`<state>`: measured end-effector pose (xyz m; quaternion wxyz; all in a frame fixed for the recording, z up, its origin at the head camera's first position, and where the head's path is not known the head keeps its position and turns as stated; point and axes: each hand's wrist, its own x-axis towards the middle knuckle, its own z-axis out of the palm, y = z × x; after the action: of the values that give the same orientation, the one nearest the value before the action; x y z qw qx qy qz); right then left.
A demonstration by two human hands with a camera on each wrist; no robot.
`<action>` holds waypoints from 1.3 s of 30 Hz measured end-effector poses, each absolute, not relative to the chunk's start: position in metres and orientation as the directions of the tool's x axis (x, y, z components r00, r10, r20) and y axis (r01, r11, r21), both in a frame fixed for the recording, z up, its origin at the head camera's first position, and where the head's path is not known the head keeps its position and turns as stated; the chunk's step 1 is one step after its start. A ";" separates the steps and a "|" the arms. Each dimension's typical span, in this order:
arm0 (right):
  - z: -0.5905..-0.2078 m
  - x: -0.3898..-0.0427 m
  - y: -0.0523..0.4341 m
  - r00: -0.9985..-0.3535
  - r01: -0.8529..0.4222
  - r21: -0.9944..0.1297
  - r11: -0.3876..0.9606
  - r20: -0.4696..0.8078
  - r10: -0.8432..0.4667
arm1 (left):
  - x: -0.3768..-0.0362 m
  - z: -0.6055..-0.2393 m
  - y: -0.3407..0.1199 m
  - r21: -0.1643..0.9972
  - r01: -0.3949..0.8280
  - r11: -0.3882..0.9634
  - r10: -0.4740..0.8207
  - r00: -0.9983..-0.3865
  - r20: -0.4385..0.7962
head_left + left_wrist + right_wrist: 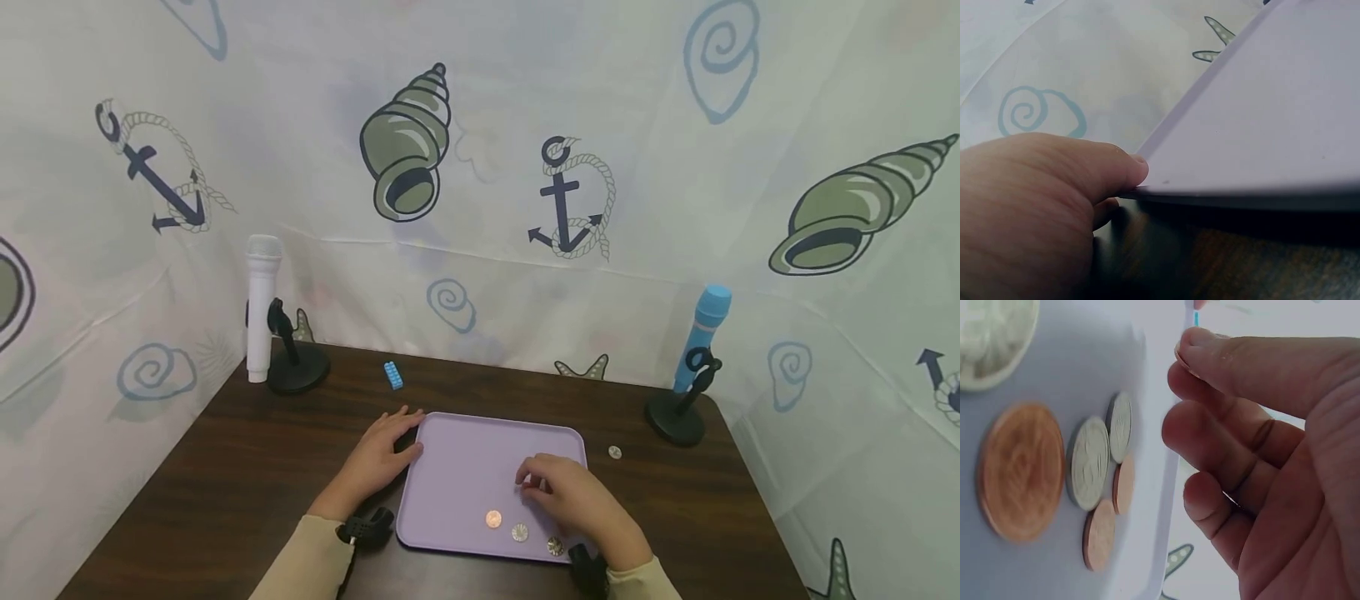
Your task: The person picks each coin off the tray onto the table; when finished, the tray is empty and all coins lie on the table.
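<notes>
My left hand (378, 450) lies at the left edge of the lilac tray (465, 450), fingers extended towards its far corner. In the left wrist view its thumb (1125, 172) touches the tray rim. Over the right half of the tray my right hand (570, 492) pinches a coin (1184, 364) between thumb and forefinger, with only a thin coppery edge showing. Below it on the tray lie a copper coin (493, 519), a silver coin (520, 532) and a darker coin (555, 546). The right wrist view shows several coins, silver and copper ones (1021, 472) among them.
Right of the tray, a silver coin (615, 452) lies on the dark wooden table (202, 492). A blue toy brick (393, 375) is behind the tray. A white microphone (261, 308) on a black stand (298, 371) is at back left, a blue microphone (701, 333) at back right.
</notes>
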<state>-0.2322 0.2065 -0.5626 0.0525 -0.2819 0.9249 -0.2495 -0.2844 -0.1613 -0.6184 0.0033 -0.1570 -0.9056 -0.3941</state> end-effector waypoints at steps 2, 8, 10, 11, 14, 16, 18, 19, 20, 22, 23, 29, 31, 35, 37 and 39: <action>-0.562 -0.233 0.210 -0.842 -0.485 -0.495 0.721 0.043 -0.537 | -0.285 -0.618 -0.161 0.708 0.290 0.644 0.284 -0.950 0.131; -0.561 -0.239 0.229 -0.880 -0.443 -0.521 0.730 0.097 -0.465 | -0.285 -0.619 -0.162 0.692 0.298 0.657 0.288 -0.948 0.135; -0.560 -0.242 0.239 -0.905 -0.409 -0.530 0.743 0.132 -0.404 | -0.286 -0.619 -0.162 0.698 0.297 0.651 0.285 -0.949 0.137; -0.559 -0.243 0.246 -0.920 -0.381 -0.544 0.747 0.145 -0.364 | -0.286 -0.619 -0.162 0.700 0.295 0.650 0.284 -0.949 0.136; -0.557 -0.247 0.267 -0.958 -0.287 -0.574 0.767 0.164 -0.235 | -0.286 -0.619 -0.161 0.700 0.295 0.651 0.283 -0.949 0.137; -0.557 -0.249 0.284 -0.976 -0.217 -0.609 0.763 0.163 -0.147 | -0.286 -0.619 -0.161 0.697 0.296 0.653 0.285 -0.949 0.137; -0.558 -0.249 0.302 -0.986 -0.156 -0.653 0.741 0.148 -0.077 | -0.286 -0.620 -0.161 0.697 0.296 0.653 0.285 -0.949 0.135; -0.559 -0.250 0.311 -0.989 -0.129 -0.682 0.720 0.139 -0.045 | -0.286 -0.619 -0.161 0.698 0.295 0.652 0.286 -0.949 0.134; -0.561 -0.250 0.320 -0.992 -0.100 -0.711 0.696 0.128 -0.011 | -0.286 -0.619 -0.161 0.698 0.294 0.653 0.286 -0.949 0.132; -0.567 -0.252 0.336 -0.995 -0.037 -0.769 0.638 0.089 0.049 | -0.286 -0.619 -0.161 0.701 0.291 0.651 0.285 -0.950 0.130; -0.570 -0.253 0.343 -0.996 -0.004 -0.802 0.597 0.060 0.073 | -0.286 -0.619 -0.161 0.702 0.291 0.650 0.284 -0.950 0.130; -0.597 -0.256 0.375 -0.956 0.238 -0.928 0.286 -0.172 0.236 | -0.288 -0.621 -0.161 0.697 0.304 0.650 0.292 -0.946 0.140; -0.602 -0.256 0.379 -0.945 0.258 -0.936 0.238 -0.193 0.265 | -0.289 -0.621 -0.162 0.695 0.306 0.651 0.292 -0.946 0.143; -0.607 -0.258 0.379 -0.948 0.252 -0.935 0.248 -0.187 0.257 | -0.289 -0.621 -0.162 0.693 0.305 0.654 0.290 -0.946 0.142; -0.608 -0.259 0.377 -0.949 0.259 -0.926 0.275 -0.192 0.249 | -0.289 -0.621 -0.162 0.691 0.305 0.655 0.292 -0.946 0.140; -0.609 -0.259 0.376 -0.952 0.256 -0.921 0.294 -0.187 0.244 | -0.288 -0.622 -0.162 0.693 0.303 0.654 0.293 -0.946 0.138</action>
<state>-0.2589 0.3760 -0.6087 0.0051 0.1555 0.8044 -0.5734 -0.2884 -0.1616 -0.6216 0.0070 -0.1639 -0.9094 -0.3822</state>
